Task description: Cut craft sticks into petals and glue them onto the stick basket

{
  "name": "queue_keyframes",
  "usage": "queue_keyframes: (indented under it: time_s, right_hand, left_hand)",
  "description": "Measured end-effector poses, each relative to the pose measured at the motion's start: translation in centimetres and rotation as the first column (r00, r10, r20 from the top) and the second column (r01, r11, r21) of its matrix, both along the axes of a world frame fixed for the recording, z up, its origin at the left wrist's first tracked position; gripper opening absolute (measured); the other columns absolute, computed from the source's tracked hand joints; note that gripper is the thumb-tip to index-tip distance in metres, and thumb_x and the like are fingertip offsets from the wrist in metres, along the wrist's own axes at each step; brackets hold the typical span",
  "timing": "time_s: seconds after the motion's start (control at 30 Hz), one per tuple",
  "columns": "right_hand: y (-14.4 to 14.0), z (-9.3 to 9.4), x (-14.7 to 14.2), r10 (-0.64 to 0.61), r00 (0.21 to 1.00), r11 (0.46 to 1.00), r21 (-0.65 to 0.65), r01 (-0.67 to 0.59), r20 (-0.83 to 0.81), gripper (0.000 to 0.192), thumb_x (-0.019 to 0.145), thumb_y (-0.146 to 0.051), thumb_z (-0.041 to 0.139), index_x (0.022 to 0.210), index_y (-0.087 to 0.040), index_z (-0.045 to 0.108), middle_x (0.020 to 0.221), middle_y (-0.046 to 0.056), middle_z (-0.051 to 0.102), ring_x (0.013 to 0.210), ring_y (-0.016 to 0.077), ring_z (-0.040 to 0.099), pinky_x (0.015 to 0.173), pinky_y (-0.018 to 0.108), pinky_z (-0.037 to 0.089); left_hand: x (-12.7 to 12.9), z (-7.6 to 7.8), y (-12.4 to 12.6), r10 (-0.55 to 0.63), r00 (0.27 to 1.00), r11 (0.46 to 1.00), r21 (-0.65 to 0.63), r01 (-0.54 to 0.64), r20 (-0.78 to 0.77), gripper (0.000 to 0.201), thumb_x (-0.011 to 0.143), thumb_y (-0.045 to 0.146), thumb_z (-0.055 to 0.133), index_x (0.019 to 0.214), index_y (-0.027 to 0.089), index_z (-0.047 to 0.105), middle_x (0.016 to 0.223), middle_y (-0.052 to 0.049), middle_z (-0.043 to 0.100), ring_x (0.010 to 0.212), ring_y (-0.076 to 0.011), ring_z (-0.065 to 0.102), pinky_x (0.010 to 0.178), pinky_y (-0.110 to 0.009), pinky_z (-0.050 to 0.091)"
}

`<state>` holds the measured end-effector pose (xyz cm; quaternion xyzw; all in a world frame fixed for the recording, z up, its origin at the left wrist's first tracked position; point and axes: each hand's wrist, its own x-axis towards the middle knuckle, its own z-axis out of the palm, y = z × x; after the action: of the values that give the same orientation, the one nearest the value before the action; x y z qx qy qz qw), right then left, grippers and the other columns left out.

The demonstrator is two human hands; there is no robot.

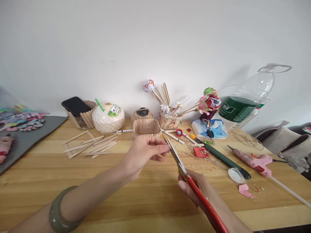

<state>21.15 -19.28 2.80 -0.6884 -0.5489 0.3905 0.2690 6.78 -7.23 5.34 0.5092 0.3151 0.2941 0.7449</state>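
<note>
Red-handled steel scissors (184, 174), slim pointed blades

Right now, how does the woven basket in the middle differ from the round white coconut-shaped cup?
The woven basket is tan, open-topped and ribbed by upright sticks; the coconut-shaped cup is white, rounded and closed, with a green straw and a leafy label. The basket sits just beyond the left hand; the cup stands farther left. Both rest on the wooden table.

Near tabletop (136, 197) open; craft sticks (93, 145) left, small basket (146, 127) ahead, glue gun (252, 160) and probably loose scraps right.
</note>
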Motion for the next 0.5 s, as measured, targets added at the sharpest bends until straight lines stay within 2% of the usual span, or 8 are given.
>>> queue_keyframes:
  time_s: [0.3,0.5]
  right_hand:
    - [-0.33,0.47,-0.19,-0.004,1.0,1.0,-0.015,0.005,0.01,0.053,0.078,-0.072,0.034,0.064,-0.021,0.03,0.063,-0.004,0.032,0.058,0.0126,0.031,0.053,0.025,0.026]
    - [-0.54,0.81,-0.25,-0.038,0.999,0.999,0.013,0.039,-0.035,0.06,0.071,-0.08,0.034,0.069,-0.02,0.042,0.067,-0.002,0.04,0.063,0.015,0.036,0.057,0.026,0.032]
  left_hand:
    - [0.02,0.2,0.08,0.006,0.999,0.998,0.058,-0.003,-0.042,0.008,0.065,0.019,0.07,0.065,0.013,0.066,0.063,0.0,0.064,0.061,-0.009,0.058,0.056,-0.02,0.047]
    - [0.06,0.26,-0.06,-0.005,0.999,1.0,0.02,0.006,-0.032,0.006,0.066,0.018,0.069,0.065,0.012,0.067,0.063,-0.001,0.066,0.062,-0.0088,0.061,0.059,-0.019,0.047]
